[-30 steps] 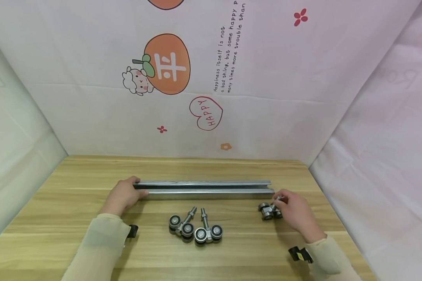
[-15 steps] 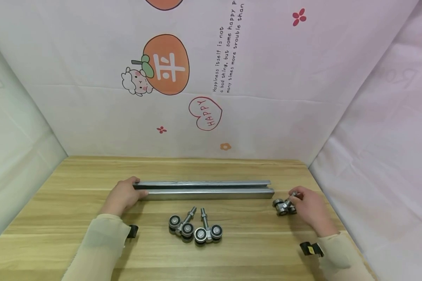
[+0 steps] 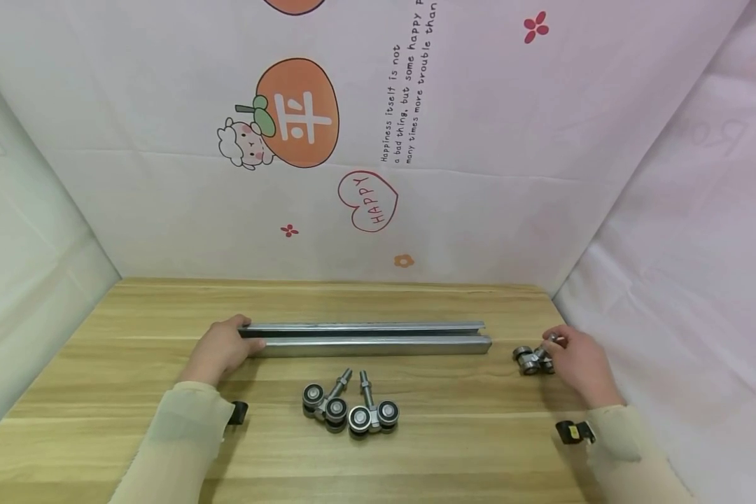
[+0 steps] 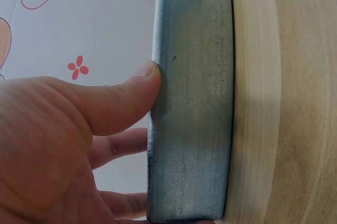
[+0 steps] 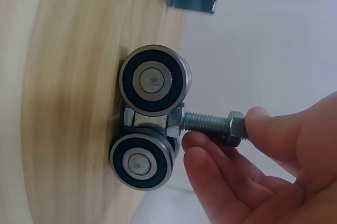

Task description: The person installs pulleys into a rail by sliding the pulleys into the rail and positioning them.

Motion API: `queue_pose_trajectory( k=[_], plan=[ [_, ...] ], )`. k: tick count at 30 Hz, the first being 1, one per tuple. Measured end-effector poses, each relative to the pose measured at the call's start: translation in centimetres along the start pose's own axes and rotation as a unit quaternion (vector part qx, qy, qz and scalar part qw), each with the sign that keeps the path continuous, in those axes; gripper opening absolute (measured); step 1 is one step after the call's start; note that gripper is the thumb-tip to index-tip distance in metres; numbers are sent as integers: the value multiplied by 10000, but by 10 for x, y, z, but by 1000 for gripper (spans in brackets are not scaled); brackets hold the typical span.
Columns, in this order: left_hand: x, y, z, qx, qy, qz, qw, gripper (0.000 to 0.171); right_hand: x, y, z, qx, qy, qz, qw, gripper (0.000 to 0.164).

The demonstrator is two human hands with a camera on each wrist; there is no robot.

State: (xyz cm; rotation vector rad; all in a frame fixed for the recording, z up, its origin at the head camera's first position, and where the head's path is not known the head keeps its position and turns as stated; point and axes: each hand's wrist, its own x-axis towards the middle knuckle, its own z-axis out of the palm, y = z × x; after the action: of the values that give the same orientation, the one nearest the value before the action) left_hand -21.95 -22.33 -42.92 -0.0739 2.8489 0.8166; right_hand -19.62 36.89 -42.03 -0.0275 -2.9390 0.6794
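A long metal C-channel rail point(image 3: 378, 346) lies across the table with its slot facing up. My left hand point(image 3: 219, 350) grips its left end, thumb on the near edge and fingers around the far side and end; the left wrist view shows the thumb point(image 4: 126, 98) at the rail's edge. Off the rail's right end, my right hand point(image 3: 581, 364) pinches the threaded bolt of a roller trolley point(image 3: 532, 360). In the right wrist view its bearing wheels point(image 5: 154, 80) are close to the table and the bolt point(image 5: 205, 123) lies between thumb and fingers.
Two more roller trolleys, a left one point(image 3: 325, 406) and a right one point(image 3: 373, 417), lie on the wooden table point(image 3: 441, 462) in front of the rail, bolts pointing away. A printed white cloth point(image 3: 479, 210) rises behind the table and along both sides.
My right hand has carried the roller trolley rightward and slightly back, away from the rail's right end. The left hand, the rail and the other two trolleys have stayed put.
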Motion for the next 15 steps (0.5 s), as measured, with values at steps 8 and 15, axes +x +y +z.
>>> queue_pose_trajectory(
  k=[8,15],
  plan=[
    [-1,2,-1,-6,-28,-37,10000,68,10,18,-8,-22,75,174,9998,27],
    [-2,4,-3,74,-49,-27,10000,68,17,25,-13,14,44,309,9995,28]
  ],
)
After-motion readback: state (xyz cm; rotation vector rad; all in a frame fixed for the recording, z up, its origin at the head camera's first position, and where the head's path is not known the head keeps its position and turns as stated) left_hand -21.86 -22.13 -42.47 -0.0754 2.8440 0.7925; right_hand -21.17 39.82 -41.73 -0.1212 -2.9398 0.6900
